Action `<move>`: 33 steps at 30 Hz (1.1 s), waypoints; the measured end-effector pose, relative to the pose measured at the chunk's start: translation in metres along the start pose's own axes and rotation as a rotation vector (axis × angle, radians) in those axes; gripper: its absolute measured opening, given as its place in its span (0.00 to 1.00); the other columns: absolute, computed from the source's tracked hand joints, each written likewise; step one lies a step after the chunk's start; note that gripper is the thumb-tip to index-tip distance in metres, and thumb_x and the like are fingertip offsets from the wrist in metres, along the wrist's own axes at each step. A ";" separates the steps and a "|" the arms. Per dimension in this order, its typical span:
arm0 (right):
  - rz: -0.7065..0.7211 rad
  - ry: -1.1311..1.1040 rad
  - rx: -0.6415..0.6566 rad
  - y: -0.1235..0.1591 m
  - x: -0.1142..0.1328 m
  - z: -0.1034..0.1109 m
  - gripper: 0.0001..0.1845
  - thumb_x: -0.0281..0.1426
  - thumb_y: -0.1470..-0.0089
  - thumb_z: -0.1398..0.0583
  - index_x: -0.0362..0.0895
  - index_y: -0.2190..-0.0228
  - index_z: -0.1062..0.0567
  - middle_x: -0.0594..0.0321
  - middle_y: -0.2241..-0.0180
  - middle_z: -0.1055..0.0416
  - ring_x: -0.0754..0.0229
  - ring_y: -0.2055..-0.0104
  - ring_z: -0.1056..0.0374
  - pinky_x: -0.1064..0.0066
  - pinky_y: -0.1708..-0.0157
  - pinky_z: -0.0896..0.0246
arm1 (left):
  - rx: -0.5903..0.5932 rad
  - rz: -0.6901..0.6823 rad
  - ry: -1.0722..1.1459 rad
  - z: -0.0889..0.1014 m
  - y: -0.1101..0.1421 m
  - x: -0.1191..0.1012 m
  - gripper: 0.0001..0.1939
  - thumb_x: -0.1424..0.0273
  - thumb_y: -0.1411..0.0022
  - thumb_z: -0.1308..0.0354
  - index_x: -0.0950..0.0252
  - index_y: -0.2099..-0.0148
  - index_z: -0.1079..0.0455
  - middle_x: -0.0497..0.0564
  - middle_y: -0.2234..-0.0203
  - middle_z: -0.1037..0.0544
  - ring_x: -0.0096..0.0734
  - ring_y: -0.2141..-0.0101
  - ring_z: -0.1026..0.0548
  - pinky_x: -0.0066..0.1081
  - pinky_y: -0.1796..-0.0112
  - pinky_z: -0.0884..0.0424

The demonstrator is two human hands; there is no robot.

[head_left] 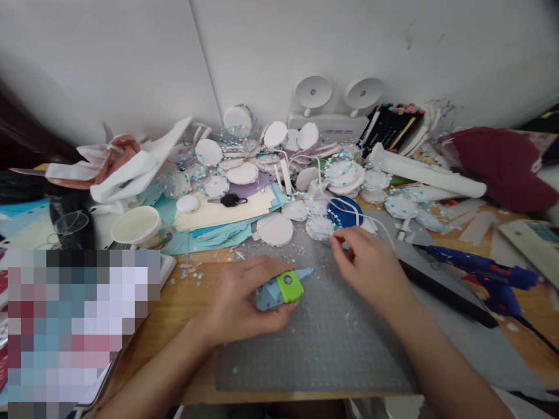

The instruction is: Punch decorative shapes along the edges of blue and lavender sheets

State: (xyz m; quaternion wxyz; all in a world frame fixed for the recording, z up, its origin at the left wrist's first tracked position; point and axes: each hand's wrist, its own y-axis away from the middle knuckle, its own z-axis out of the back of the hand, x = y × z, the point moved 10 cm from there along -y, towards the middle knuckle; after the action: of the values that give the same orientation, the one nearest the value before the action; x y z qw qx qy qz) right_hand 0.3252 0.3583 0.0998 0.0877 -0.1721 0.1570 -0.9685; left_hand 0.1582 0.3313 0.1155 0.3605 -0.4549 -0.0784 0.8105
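Gripping a small lime-green punch [293, 291] between thumb and fingers, the person's left hand [244, 299] is above a grey cutting mat [323, 355] on a wooden desk [187, 314], near the middle of the view. Light blue paper [269, 295] lies within the same grasp and shows on both sides of the punch. The right hand [371, 259] is well apart from the punch, thumb and forefinger drawn together beside a blue-speckled disc [321, 227]; whether anything is pinched there, I cannot tell.

As for progress, the work looks partway along. Many white discs piled at the back, such as a thick stack [345, 174], carry blue specks around their edges, which suggests those are decorated. Tiny blue and white bits [192, 273] are scattered on the desk, so some punching seems done. A plain white disc [275, 229] shows no blue trim, and more blue sheets [229, 234] lie behind the left hand, so paper and bare discs appear to be left. An exact count is not possible.

The punch is squarish, with no strong long axis; its round emblem faces up, toward the viewer. The paper's long axis runs slantwise, from low at the left, inside the palm, up to a narrow tip at the right, pointing toward the right hand
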 end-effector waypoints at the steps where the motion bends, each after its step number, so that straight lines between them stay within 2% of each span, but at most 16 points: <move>1: -0.039 0.094 0.061 0.000 -0.008 -0.010 0.05 0.27 0.43 0.46 0.42 0.69 0.30 0.57 0.69 0.31 0.57 0.70 0.34 0.67 0.70 0.43 | -0.013 -0.029 0.004 0.002 0.000 -0.003 0.20 0.74 0.51 0.38 0.66 0.53 0.29 0.53 0.65 0.21 0.30 0.66 0.23 0.26 0.64 0.28; 4: -0.089 0.235 0.218 0.004 -0.021 -0.036 0.06 0.24 0.44 0.47 0.40 0.67 0.29 0.51 0.64 0.30 0.53 0.66 0.32 0.66 0.70 0.42 | -0.041 -0.104 0.013 0.007 -0.001 -0.013 0.22 0.75 0.53 0.38 0.66 0.52 0.29 0.54 0.63 0.21 0.31 0.63 0.23 0.26 0.62 0.27; 6: -0.071 0.230 0.238 0.005 -0.021 -0.040 0.07 0.22 0.44 0.48 0.40 0.67 0.30 0.51 0.64 0.30 0.52 0.66 0.32 0.65 0.70 0.41 | -0.043 -0.136 0.022 0.008 -0.001 -0.018 0.23 0.76 0.53 0.38 0.65 0.51 0.30 0.54 0.62 0.21 0.30 0.63 0.22 0.25 0.62 0.27; 8: -0.012 0.132 0.172 0.003 -0.011 -0.032 0.07 0.23 0.43 0.48 0.41 0.68 0.31 0.52 0.66 0.31 0.53 0.66 0.32 0.64 0.68 0.40 | -0.045 -0.150 0.020 0.008 -0.001 -0.021 0.23 0.76 0.52 0.39 0.65 0.51 0.30 0.54 0.62 0.20 0.30 0.63 0.22 0.25 0.62 0.27; 10: 0.018 -0.066 0.037 0.001 -0.001 -0.013 0.04 0.26 0.42 0.47 0.43 0.67 0.33 0.56 0.67 0.32 0.56 0.68 0.33 0.64 0.69 0.38 | -0.054 -0.148 0.009 0.010 -0.001 -0.021 0.23 0.76 0.52 0.39 0.64 0.51 0.29 0.54 0.63 0.20 0.30 0.64 0.22 0.25 0.64 0.26; 12: -0.032 -0.324 -0.079 0.001 0.000 0.001 0.02 0.28 0.41 0.47 0.46 0.65 0.35 0.60 0.70 0.33 0.60 0.73 0.34 0.67 0.73 0.38 | -0.061 -0.142 -0.006 0.011 -0.001 -0.021 0.22 0.75 0.52 0.39 0.65 0.52 0.29 0.54 0.64 0.20 0.30 0.65 0.22 0.25 0.64 0.26; 13: -0.067 -0.444 -0.097 0.002 -0.001 0.002 0.02 0.29 0.41 0.47 0.46 0.64 0.36 0.62 0.72 0.33 0.62 0.75 0.35 0.69 0.76 0.38 | -0.062 -0.140 -0.014 0.011 -0.001 -0.021 0.22 0.75 0.52 0.38 0.65 0.52 0.29 0.54 0.64 0.20 0.30 0.66 0.22 0.25 0.65 0.26; 16: -0.094 -0.601 -0.020 0.003 0.004 -0.009 0.03 0.29 0.42 0.46 0.47 0.64 0.38 0.65 0.73 0.34 0.64 0.76 0.35 0.73 0.79 0.39 | -0.059 -0.139 -0.041 0.011 -0.001 -0.021 0.21 0.74 0.52 0.38 0.64 0.52 0.29 0.54 0.64 0.20 0.31 0.65 0.22 0.26 0.65 0.26; 21: 0.004 -0.426 0.173 0.003 0.016 -0.028 0.05 0.26 0.48 0.42 0.45 0.71 0.35 0.67 0.76 0.33 0.64 0.77 0.35 0.71 0.75 0.38 | -0.047 -0.136 -0.081 0.009 -0.001 -0.019 0.21 0.73 0.51 0.38 0.64 0.52 0.29 0.53 0.64 0.20 0.30 0.65 0.22 0.26 0.65 0.26; 22: -0.008 -0.425 0.153 0.002 0.015 -0.026 0.04 0.26 0.48 0.42 0.45 0.71 0.34 0.66 0.76 0.33 0.63 0.77 0.35 0.70 0.75 0.38 | -0.048 -0.133 -0.104 0.009 0.000 -0.018 0.21 0.73 0.51 0.38 0.64 0.52 0.29 0.53 0.64 0.20 0.30 0.65 0.22 0.26 0.65 0.26; 24: -0.046 -0.546 0.024 0.002 0.010 -0.009 0.04 0.27 0.47 0.42 0.46 0.68 0.33 0.63 0.72 0.31 0.61 0.73 0.32 0.68 0.73 0.36 | -0.051 -0.129 -0.148 0.008 0.000 -0.016 0.20 0.72 0.50 0.38 0.64 0.52 0.29 0.53 0.64 0.20 0.31 0.65 0.21 0.26 0.65 0.26; 26: -0.086 -0.779 -0.121 0.005 0.004 0.010 0.05 0.27 0.46 0.42 0.48 0.66 0.33 0.60 0.66 0.29 0.59 0.69 0.31 0.67 0.71 0.34 | -0.035 -0.121 -0.169 0.006 0.001 -0.013 0.20 0.71 0.49 0.38 0.64 0.52 0.30 0.53 0.63 0.20 0.30 0.65 0.22 0.27 0.65 0.26; 28: -0.096 -0.996 -0.193 0.009 0.004 0.022 0.05 0.29 0.44 0.43 0.50 0.65 0.34 0.60 0.65 0.29 0.59 0.68 0.31 0.66 0.71 0.33 | -0.011 -0.109 -0.185 0.003 0.001 -0.010 0.20 0.71 0.48 0.39 0.64 0.51 0.30 0.53 0.63 0.20 0.30 0.66 0.22 0.27 0.66 0.26; 30: -0.064 -1.126 -0.187 0.010 0.009 0.028 0.04 0.30 0.43 0.43 0.50 0.64 0.34 0.61 0.67 0.28 0.60 0.71 0.33 0.67 0.73 0.34 | 0.011 -0.105 -0.202 0.000 0.001 -0.008 0.20 0.70 0.48 0.39 0.64 0.51 0.31 0.53 0.63 0.20 0.31 0.66 0.22 0.27 0.67 0.27; 33: 0.027 -1.188 -0.103 0.012 0.025 0.027 0.03 0.29 0.43 0.42 0.48 0.65 0.33 0.63 0.69 0.28 0.63 0.73 0.33 0.70 0.75 0.34 | 0.029 -0.117 -0.218 -0.003 0.001 -0.009 0.19 0.70 0.47 0.40 0.64 0.51 0.31 0.53 0.63 0.20 0.31 0.66 0.22 0.27 0.68 0.27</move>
State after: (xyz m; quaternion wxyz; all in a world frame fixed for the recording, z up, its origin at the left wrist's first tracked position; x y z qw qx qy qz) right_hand 0.3137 0.3337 0.1277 0.1642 -0.6865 0.1300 -0.6964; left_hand 0.1626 0.3240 0.1190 0.4032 -0.3534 -0.1317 0.8338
